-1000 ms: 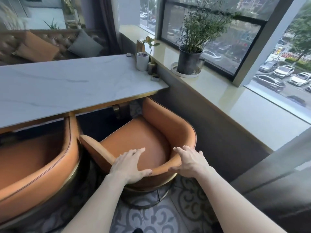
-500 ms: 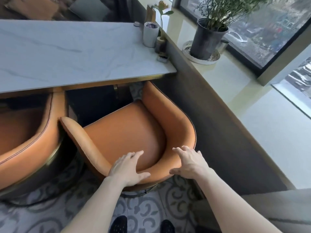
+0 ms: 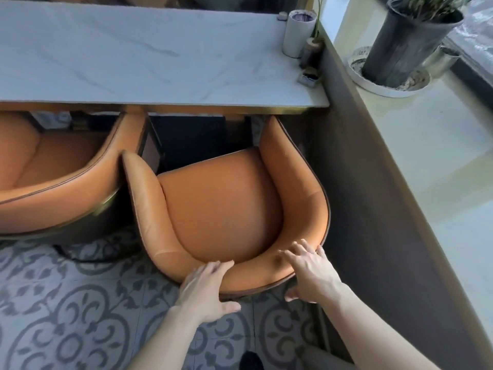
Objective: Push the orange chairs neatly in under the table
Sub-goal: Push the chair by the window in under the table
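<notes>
An orange tub chair (image 3: 221, 209) stands in front of me, turned slightly, its right arm tip under the edge of the white marble table (image 3: 138, 57). My left hand (image 3: 205, 287) grips the top of its curved backrest, fingers over the inside, thumb on the outside. My right hand (image 3: 309, 273) holds the same backrest further right in the same way. A second orange chair (image 3: 61, 180) stands to the left, its front tucked under the table edge, and nearly touches the first chair's left arm.
A dark wall panel and pale window sill (image 3: 432, 166) run close along the chair's right side. A grey plant pot (image 3: 402, 41) on a saucer stands on the sill. A white cup (image 3: 297, 33) and small items sit at the table's right end. The floor has patterned tiles (image 3: 80, 311).
The view has tilted down and come closer to the table. The chair sits nearer the table edge and both hands have stayed on its backrest.
</notes>
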`<state>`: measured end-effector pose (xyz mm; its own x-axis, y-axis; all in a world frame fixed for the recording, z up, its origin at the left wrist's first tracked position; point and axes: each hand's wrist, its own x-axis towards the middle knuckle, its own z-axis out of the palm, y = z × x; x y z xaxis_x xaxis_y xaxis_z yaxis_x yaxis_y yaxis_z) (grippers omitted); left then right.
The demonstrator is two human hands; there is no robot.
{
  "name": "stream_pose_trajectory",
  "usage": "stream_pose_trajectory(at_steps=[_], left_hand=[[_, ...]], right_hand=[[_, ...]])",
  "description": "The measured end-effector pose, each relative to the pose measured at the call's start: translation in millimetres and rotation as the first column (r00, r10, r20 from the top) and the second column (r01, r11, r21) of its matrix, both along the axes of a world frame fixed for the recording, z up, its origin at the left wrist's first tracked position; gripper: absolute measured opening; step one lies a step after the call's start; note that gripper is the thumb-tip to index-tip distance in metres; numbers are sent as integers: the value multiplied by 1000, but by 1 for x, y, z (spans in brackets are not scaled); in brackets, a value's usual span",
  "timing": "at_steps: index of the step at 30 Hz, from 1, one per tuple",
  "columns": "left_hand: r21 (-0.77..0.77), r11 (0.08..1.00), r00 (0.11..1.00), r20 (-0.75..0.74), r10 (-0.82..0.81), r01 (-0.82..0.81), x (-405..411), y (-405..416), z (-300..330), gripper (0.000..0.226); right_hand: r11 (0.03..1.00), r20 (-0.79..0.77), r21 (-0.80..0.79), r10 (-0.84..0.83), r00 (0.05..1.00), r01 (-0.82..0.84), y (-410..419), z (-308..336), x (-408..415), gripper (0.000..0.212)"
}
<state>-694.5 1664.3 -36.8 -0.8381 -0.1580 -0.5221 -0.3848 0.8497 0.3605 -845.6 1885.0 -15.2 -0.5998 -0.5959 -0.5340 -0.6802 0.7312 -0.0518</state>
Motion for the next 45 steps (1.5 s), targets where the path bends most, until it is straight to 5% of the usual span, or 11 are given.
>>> stream_pose_trajectory(at_steps=[9,24,45], left_hand=[[-79,997,981,-193,-9,-6,13,-2,-12,66],[-74,994,979,-181,-97,84,7,-22,-26,77],[-122,992,963,-268,-35,3,-91,-133,-19,72]], right_hand=[[992,-44,-58,106,993,-109,-5,-15,-7,101],[976,-77,-66,204,976,-209,4,-30,-28,101],[982,-165,-172,48,985,-77,-102,-33,-94,98]])
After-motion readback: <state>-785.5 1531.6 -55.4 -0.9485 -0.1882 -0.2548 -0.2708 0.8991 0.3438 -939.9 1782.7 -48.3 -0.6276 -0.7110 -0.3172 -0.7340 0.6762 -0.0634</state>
